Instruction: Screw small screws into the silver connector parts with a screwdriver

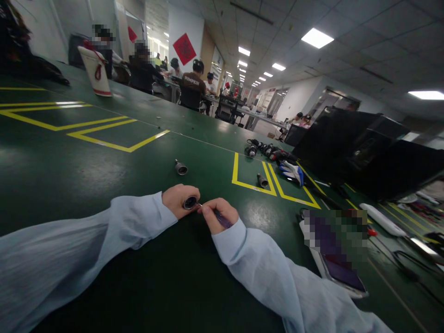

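My left hand [178, 200] is closed round a dark cylindrical metal part [190, 202], whose round open end faces me. Between the fingers of my right hand [219, 215] is a small screwdriver [224, 220] with a purple see-through handle. Its thin metal shaft reaches left to the rim of the part; whether the tip touches it, I cannot tell. A similar metal part [181, 168] with a thin stem lies on the green table just beyond my hands. Another one [262, 180] lies inside a yellow taped outline to the right.
Dark cabled parts [252, 149] lie at the back right beside a blue-and-white glove [292, 172]. A phone-like device [342, 273] lies to the right, near cables and a large black case [347, 143]. A white paper cup-like container [96, 71] stands far left. People sit at distant desks.
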`<state>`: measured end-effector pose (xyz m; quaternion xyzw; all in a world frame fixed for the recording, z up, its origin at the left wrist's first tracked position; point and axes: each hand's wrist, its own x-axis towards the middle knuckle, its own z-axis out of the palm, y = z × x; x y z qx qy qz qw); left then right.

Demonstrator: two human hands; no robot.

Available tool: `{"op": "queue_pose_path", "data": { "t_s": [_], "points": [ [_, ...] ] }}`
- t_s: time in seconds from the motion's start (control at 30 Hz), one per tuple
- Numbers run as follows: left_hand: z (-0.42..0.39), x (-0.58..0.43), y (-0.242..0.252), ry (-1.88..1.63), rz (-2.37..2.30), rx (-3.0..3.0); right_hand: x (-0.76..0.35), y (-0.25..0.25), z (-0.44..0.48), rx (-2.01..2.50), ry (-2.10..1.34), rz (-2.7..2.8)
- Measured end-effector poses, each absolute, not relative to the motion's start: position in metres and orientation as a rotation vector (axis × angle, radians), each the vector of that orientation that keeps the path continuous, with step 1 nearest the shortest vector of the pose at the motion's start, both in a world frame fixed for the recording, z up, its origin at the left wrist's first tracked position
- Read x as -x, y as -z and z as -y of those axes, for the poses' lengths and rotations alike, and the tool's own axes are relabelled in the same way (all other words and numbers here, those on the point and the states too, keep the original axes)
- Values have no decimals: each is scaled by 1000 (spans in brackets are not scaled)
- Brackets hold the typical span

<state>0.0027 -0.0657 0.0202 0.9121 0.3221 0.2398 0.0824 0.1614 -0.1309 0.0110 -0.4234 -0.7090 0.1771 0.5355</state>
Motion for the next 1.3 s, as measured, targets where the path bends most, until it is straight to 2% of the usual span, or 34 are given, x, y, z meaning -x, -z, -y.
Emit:
{"op": "queue_pose_path", "data": {
  "t_s": [0.17,0.3,0.57,0.63,0.83,1.07,1.17,1.3],
  "points": [
    [65,-3,-21,-719,-962,-2700,-163,-10,128,1003,-685,1536],
    [65,-3,-20,-730,-974,-2670,-163,-8,127,998,-768,1463],
    [65,-3,-20,-712,-1006,-2708,-161,-13,132,962,-357,1723],
    [65,-3,-20,-705,-986,-2742,-161,-13,133,954,-343,1741],
    [66,-3,-21,-809,-964,-2686,-162,-12,131,1000,-755,1528],
    [70,-3,-21,-955,-945,-2475,-160,-7,122,772,-1248,1176],
    [71,-3,-22,-981,-959,-2452,-161,-4,119,720,-1325,1104],
    [70,-2,-23,-965,-1013,-2495,-160,-7,122,795,-1200,1159]
  ]
}}
